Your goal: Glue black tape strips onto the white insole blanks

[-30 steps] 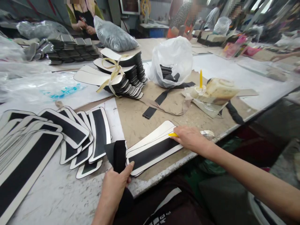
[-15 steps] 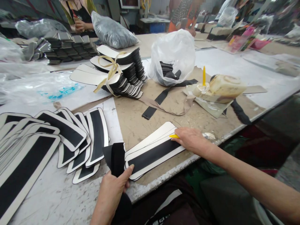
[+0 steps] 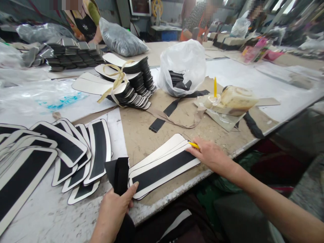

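Note:
My left hand (image 3: 112, 206) is closed round a black fabric strip (image 3: 121, 173) that stands up above the fingers. Its thumb rests on the near left end of a white panel with a black band (image 3: 162, 170). That panel lies on top of other white panels (image 3: 164, 150) on the brown board. Over the panel's far right end, my right hand (image 3: 210, 153) grips a thin yellow stick (image 3: 194, 145); only a short length of the stick shows, and the rest is hidden in the hand.
Overlapping finished-looking panels (image 3: 98, 148) fan out at left. Behind stand tied stacks of panels (image 3: 136, 81) and a clear bag of black strips (image 3: 182, 67). A stained glue container (image 3: 239, 99) with an upright yellow stick (image 3: 215, 87) stands at right. Co-workers (image 3: 87, 23) are across the table.
The view has shifted slightly, moving the table things leftward. My right hand has slid a little along the panel's far end with the yellow stick. My left hand keeps its grip.

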A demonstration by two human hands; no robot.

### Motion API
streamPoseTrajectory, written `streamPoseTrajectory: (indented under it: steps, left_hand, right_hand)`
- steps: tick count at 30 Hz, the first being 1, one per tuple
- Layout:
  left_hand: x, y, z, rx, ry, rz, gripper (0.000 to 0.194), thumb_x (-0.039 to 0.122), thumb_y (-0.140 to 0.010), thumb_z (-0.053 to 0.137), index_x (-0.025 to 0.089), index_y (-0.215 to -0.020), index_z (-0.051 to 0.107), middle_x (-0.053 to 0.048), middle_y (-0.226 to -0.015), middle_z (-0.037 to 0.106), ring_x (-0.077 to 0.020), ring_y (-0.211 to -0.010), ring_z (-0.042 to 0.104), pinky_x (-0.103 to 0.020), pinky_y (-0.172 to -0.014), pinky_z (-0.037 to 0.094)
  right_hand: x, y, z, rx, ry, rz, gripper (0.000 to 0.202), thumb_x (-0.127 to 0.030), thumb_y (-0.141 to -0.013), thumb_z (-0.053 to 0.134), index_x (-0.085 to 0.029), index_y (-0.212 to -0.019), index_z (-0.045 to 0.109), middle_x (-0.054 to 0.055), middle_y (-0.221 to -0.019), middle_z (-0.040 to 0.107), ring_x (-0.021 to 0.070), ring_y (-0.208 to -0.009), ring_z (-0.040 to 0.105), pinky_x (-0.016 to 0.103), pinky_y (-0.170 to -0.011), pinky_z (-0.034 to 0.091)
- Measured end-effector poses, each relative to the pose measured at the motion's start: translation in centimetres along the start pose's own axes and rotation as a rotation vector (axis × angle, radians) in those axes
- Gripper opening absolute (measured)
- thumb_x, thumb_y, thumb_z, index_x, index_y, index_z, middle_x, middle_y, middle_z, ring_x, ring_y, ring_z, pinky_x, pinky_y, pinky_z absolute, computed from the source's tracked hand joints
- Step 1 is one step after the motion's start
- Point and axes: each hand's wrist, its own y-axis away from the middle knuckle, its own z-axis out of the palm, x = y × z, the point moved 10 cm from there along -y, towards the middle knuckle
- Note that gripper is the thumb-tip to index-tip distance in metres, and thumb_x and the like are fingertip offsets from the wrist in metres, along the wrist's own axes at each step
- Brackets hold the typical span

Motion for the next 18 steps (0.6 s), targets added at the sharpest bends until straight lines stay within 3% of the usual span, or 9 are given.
streamPoseTrajectory:
  steps: [4,8,13,18]
  left_hand:
    - [0.6,0.3,-0.1,0.002,-0.028,0.020,0.045,0.060,-0.060,0.064,0.020,-0.045,0.050,-0.001,-0.033,0.048,-0.0189,-0.038,0.045,-0.031,-0.047,0.034]
    - [0.6,0.3,-0.1,0.001,-0.019,0.019,0.043,0.058,-0.061,0.064,0.020,-0.046,0.050,-0.001,-0.036,0.050,-0.0184,-0.038,0.045,-0.031,-0.045,0.033]
    - [0.5,0.2,0.1,-0.005,0.025,0.032,0.041,0.056,-0.060,0.066,0.019,-0.050,0.051,-0.003,-0.037,0.053,-0.0182,-0.038,0.046,-0.031,-0.045,0.033]
    - [0.9,0.2,0.0,-0.015,0.045,0.076,0.038,0.053,-0.061,0.066,0.020,-0.051,0.050,-0.003,-0.036,0.053,-0.0179,-0.036,0.047,-0.030,-0.045,0.036]
  right_hand:
    - [2.1,0.7,-0.2,0.048,-0.116,0.069,0.026,-0.041,-0.091,0.040,-0.021,-0.080,0.052,0.004,-0.071,0.063,0.0187,-0.065,0.060,0.026,-0.056,0.033]
    - [2.5,1.1,0.4,0.057,-0.122,0.062,0.028,-0.040,-0.092,0.038,-0.021,-0.076,0.051,0.003,-0.067,0.061,0.0186,-0.064,0.059,0.026,-0.056,0.033]
    - [1.5,2.1,0.2,0.098,-0.041,0.063,0.026,-0.039,-0.091,0.042,-0.020,-0.077,0.052,0.005,-0.070,0.063,0.0191,-0.065,0.059,0.026,-0.058,0.035]
    - [0.0,3.0,-1.7,0.195,-0.022,0.053,0.027,-0.042,-0.091,0.041,-0.018,-0.085,0.053,0.009,-0.084,0.064,0.0210,-0.075,0.061,0.027,-0.061,0.037]
